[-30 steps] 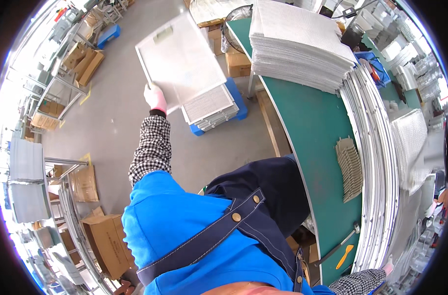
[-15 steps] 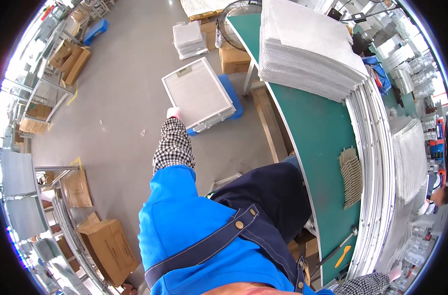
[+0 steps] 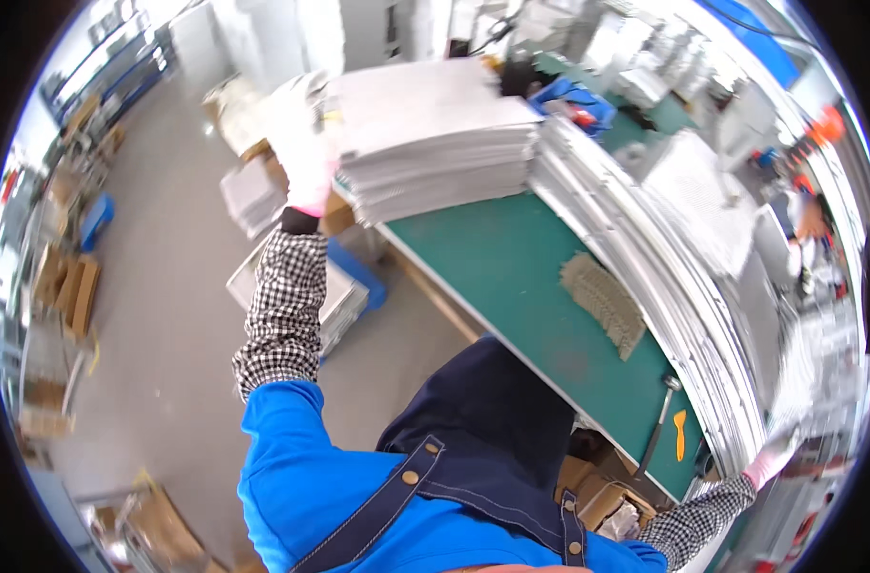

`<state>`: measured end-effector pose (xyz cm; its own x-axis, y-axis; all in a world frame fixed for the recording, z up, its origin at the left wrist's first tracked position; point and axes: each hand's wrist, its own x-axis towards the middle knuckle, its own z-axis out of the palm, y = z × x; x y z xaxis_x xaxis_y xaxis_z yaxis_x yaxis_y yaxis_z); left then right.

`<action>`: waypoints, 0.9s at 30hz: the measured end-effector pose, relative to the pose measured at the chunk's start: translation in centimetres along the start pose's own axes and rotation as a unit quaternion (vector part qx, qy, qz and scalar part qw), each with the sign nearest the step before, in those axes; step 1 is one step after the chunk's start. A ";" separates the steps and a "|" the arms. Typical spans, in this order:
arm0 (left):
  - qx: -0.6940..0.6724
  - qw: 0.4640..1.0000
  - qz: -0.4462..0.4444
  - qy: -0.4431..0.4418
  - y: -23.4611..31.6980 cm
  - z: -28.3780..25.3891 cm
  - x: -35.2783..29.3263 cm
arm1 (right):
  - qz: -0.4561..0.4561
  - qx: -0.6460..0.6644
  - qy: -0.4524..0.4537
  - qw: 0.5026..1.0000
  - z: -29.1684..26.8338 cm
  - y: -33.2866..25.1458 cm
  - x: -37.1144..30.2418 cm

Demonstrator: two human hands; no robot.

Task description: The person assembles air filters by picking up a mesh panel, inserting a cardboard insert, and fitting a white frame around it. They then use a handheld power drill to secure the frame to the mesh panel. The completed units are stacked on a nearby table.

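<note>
My left hand (image 3: 306, 153), in a white and pink glove, is raised at the near-left corner of a tall stack of pale mesh sheets (image 3: 435, 143). Glare and motion smear its fingers, so whether it touches the stack cannot be told. My right hand (image 3: 771, 458), gloved too, is at the near end of a long row of white frame strips (image 3: 664, 267); its fingers are blurred. A fanned set of beige pieces (image 3: 602, 304) lies on the green table (image 3: 492, 253). Toward the table's near end are a dark-handled hammer (image 3: 660, 420) and an orange scraper (image 3: 680, 435).
Left of the table, a framed panel (image 3: 344, 301) lies on a pile over a blue base (image 3: 358, 272), partly behind my left sleeve. Cardboard boxes (image 3: 72, 286) and racks line the left side. Blue bin (image 3: 573, 103) stands beyond the mesh stack. Another person (image 3: 807, 224) is at far right.
My view has swung to the right. My left hand has left the framed panel's edge and risen beside the mesh stack. My right hand has come further into view by the frame strips.
</note>
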<state>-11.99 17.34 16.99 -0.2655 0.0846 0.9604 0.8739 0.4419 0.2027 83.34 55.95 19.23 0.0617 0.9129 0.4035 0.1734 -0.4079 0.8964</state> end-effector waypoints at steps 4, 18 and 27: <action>-0.195 0.892 0.197 -0.357 11.5 11.8 5.8 | 0.013 0.348 0.058 0.936 -1.5 2.2 -5.7; -0.603 0.726 -0.104 -0.312 18.6 11.9 14.1 | 0.086 0.991 0.080 0.067 3.7 4.2 -20.4; -0.916 0.210 -0.225 -0.257 22.8 -0.7 9.8 | 0.095 0.986 0.073 -0.113 -17.6 3.0 -23.1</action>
<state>5.61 27.64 31.11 -0.0862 0.6960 0.7129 -0.7217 -0.5369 0.4369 65.13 33.34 15.86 0.2807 0.8396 0.4650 -0.3615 0.5413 -0.7592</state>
